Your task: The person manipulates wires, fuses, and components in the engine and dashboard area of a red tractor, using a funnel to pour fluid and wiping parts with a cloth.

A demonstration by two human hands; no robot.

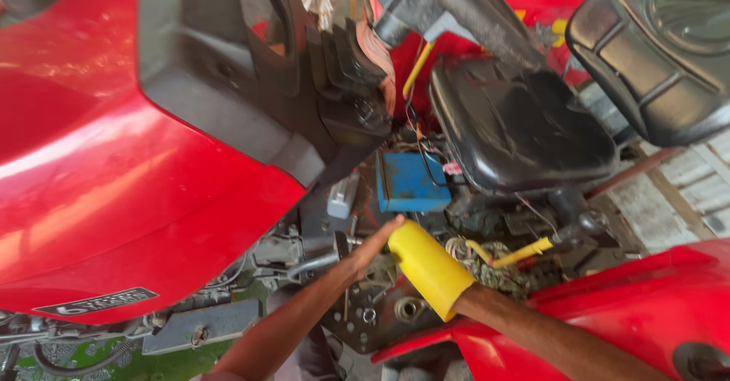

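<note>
A bright yellow plastic cylinder (430, 268) tilts above the tractor's floor plate (380, 324), among bolts and cables. My right forearm (532, 334) comes in from the lower right and ends at the cylinder's lower end; the cylinder hides my right hand, which appears to hold it. My left hand (369, 253) reaches up from the bottom centre. Its fingers are stretched out, with the thumb side against the cylinder's upper end. A metal lever (312, 263) lies just left of that hand.
A red fender (114, 183) fills the left and a black console (304, 77) hangs above the hands. A blue box (411, 183) and a black seat (517, 122) lie beyond them. A yellow-tipped lever (521, 253) and a second red fender (623, 312) are to the right.
</note>
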